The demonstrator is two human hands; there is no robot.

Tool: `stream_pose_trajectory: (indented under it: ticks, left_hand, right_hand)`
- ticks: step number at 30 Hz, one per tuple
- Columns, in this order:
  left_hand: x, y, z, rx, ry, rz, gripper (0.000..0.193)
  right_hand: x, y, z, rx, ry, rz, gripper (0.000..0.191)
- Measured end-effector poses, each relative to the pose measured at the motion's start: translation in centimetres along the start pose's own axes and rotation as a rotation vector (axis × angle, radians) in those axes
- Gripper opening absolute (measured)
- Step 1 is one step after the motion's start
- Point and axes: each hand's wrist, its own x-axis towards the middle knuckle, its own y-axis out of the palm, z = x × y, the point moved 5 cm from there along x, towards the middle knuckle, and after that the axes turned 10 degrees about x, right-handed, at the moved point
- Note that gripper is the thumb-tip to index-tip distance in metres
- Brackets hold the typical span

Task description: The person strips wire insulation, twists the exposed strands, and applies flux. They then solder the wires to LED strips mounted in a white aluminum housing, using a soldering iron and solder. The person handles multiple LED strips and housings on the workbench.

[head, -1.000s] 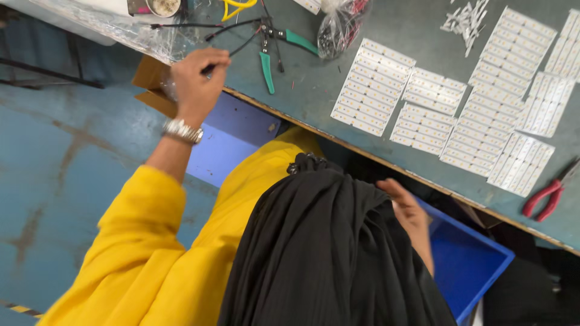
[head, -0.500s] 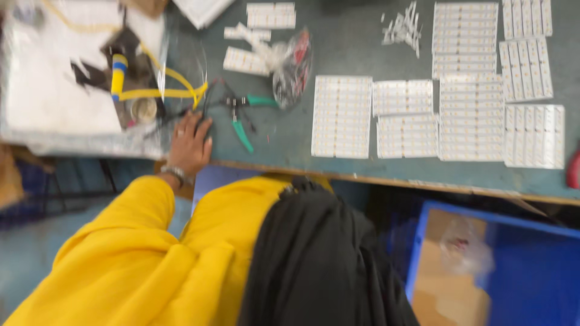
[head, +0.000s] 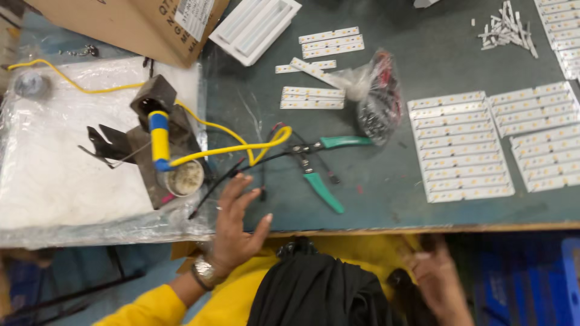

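Note:
My left hand (head: 237, 226) is spread open at the front edge of the dark green table (head: 386, 199), fingertips touching thin black wires (head: 223, 181); it holds nothing. A metal watch sits on its wrist above a yellow sleeve. Just beyond it, a soldering iron with a yellow and blue handle (head: 159, 140) rests on a dark stand beside a small round tin (head: 184, 178). Green-handled pliers (head: 321, 181) lie open to the hand's right. My right hand (head: 438, 281) is blurred below the table edge, next to black cloth (head: 314, 296); its grip is unclear.
A white pad under clear plastic (head: 60, 175) fills the left side, with a cardboard box (head: 133, 24) and white tray (head: 254, 24) behind. Panels of white strip boards (head: 462, 148) cover the right side, a clear bag of wires (head: 377, 99) lies mid-table, and a blue bin (head: 531, 284) stands below.
The view has swung left and closer to the soldering stand. My left hand stayed at the table edge and spread its fingers; my right hand moved out from the lap to the lower right.

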Motion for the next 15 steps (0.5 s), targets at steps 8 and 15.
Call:
stream_pose_trajectory:
  ticks: [8,15]
  left_hand:
    - [0.4,0.4,-0.5,-0.189,0.154,-0.134,0.041]
    - [0.6,1.1,1.1,-0.277,0.163,-0.184,0.035]
  right_hand:
    - [2.9,16.2,7.0,-0.139,-0.371,0.179,0.062]
    - [7.5,15.5,9.7,-0.104,-0.265,-0.011,0.065]
